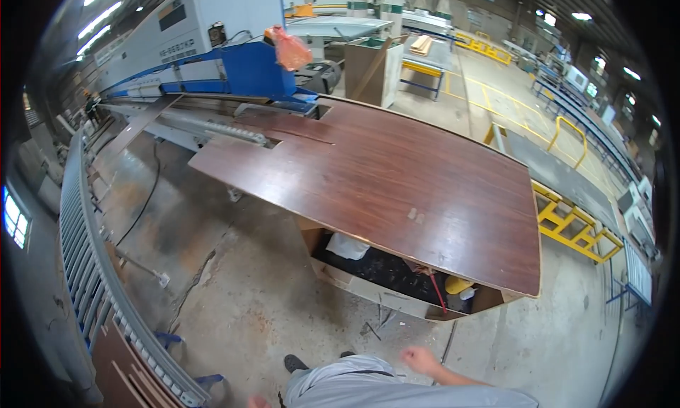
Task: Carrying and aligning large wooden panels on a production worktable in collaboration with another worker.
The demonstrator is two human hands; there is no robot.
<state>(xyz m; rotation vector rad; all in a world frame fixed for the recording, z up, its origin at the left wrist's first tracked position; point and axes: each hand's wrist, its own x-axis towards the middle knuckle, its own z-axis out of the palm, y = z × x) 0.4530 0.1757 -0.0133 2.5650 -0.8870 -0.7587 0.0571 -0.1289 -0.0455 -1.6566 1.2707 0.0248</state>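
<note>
My right hand (421, 360) hangs in front of my body at the lower edge, its fingers loosely curled and no object showing in them. Only a sliver of my left hand (259, 402) shows at the bottom, its fingers cut off by the picture's edge. Neither hand touches anything that I can see. Ahead of me stands a wide table with a reddish-brown wood-grain top (397, 174). Beneath the top is an open shelf (375, 266) holding a white bag (347, 247), a red stick-like thing (438, 292) and a yellow item (457, 285).
A long white and blue machine (205, 54) adjoins the table's far left end, with an orange plastic bag (289, 50) on it. A curved roller conveyor (92, 245) runs along the left, brown boards (131, 372) beside its near end. Yellow-framed conveyors (577, 224) stand right.
</note>
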